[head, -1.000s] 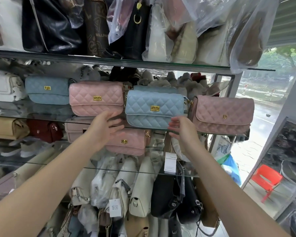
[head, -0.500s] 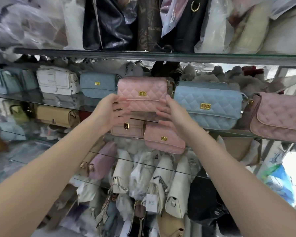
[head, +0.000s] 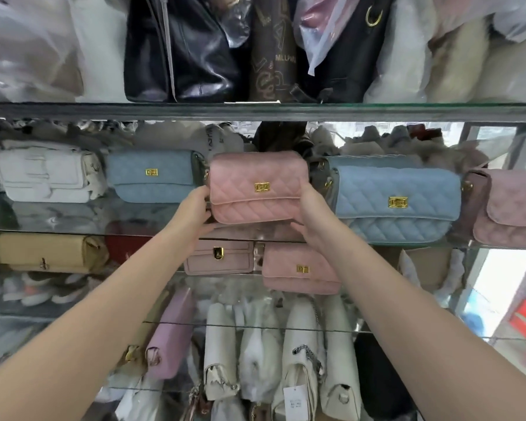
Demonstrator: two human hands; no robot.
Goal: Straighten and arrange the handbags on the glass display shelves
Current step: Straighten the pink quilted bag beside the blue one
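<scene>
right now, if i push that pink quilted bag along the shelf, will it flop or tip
Probably stiff: the pink quilted handbag shows straight edges, gripped at its ends by left hand and right hand. Likely slides easily on the glass shelf. Standing upright, it might tip.

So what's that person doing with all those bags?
A person is tidying bags on glass shelves. The left hand and the right hand each grip one end of the pink bag at the middle shelf. It stands upright with its gold clasp facing out, between the left blue bag and the right blue bag. I can't tell if it sits on the glass or is lifted a bit.
</scene>
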